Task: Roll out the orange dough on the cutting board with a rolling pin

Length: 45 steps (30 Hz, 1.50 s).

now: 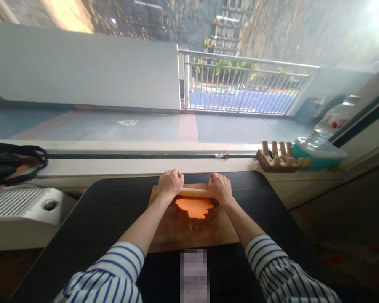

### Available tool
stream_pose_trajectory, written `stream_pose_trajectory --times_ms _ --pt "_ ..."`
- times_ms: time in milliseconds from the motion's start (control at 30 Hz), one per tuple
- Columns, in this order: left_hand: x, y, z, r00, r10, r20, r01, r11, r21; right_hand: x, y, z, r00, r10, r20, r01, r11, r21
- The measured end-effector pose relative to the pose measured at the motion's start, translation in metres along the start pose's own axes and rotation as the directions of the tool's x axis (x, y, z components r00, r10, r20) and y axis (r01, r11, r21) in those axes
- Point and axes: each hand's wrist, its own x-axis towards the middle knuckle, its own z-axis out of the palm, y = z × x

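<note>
A pale wooden rolling pin [196, 192] lies crosswise over a wooden board [167, 235]. My left hand [171, 182] is closed round its left end, and my right hand [220, 187] grips the right end. Just on the near side of the pin, a flat orange sheet of dough or clay [195, 207] with ragged edges is spread on the board. The pin may cover its far edge; I cannot tell how much is under it. Both forearms reach forward in striped sleeves.
The board rests on a black table [91, 227] against a window sill [129, 167]. On the sill at right are a slotted wooden holder [279, 160], a teal-sided box [322, 158] and a clear plastic bottle [326, 122]. A white radiator [28, 210] and black cables [19, 162] are at left.
</note>
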Motion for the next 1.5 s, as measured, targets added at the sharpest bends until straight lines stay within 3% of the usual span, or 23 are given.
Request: stream_pose_trajectory --times_ms 200,400,600,700,767,967,1067,1233,1500 --pt "-0.012 -0.006 -0.004 0.999 -0.047 -0.009 0.046 0.996 -0.081 -0.027 0.004 -0.009 0.980 -0.197 -0.007 0.197 0.980 0.037" --pt "-0.014 -0.008 -0.009 0.996 -0.087 -0.013 0.083 0.976 -0.199 -0.057 0.019 -0.020 0.900 -0.433 0.044 0.429 0.900 0.077" --pt "-0.037 -0.021 -0.025 0.989 -0.125 -0.081 0.085 0.920 -0.382 -0.068 0.028 -0.015 0.856 -0.507 0.105 0.501 0.862 0.082" --pt "-0.060 -0.034 -0.035 0.975 -0.207 -0.083 0.146 0.872 -0.467 -0.068 0.028 -0.010 0.869 -0.487 0.086 0.478 0.872 0.106" --pt "-0.075 -0.042 -0.039 0.965 -0.262 -0.022 0.213 0.826 -0.522 -0.068 0.027 -0.006 0.887 -0.459 0.059 0.444 0.880 0.169" --pt "-0.112 -0.040 -0.038 0.891 -0.286 0.353 0.454 0.579 -0.677 -0.068 0.031 0.004 0.968 -0.249 -0.017 0.232 0.875 0.424" --pt "-0.122 -0.028 -0.038 0.842 -0.267 0.468 0.539 0.442 -0.717 -0.064 0.035 0.007 0.988 -0.154 0.003 0.133 0.861 0.490" --pt "-0.127 -0.009 -0.044 0.811 -0.255 0.527 0.584 0.279 -0.762 -0.062 0.034 0.006 0.997 -0.061 0.052 0.018 0.798 0.602" --pt "-0.132 -0.001 -0.045 0.797 -0.280 0.535 0.582 0.119 -0.804 -0.069 0.015 -0.006 0.990 -0.012 0.143 -0.098 0.672 0.734"
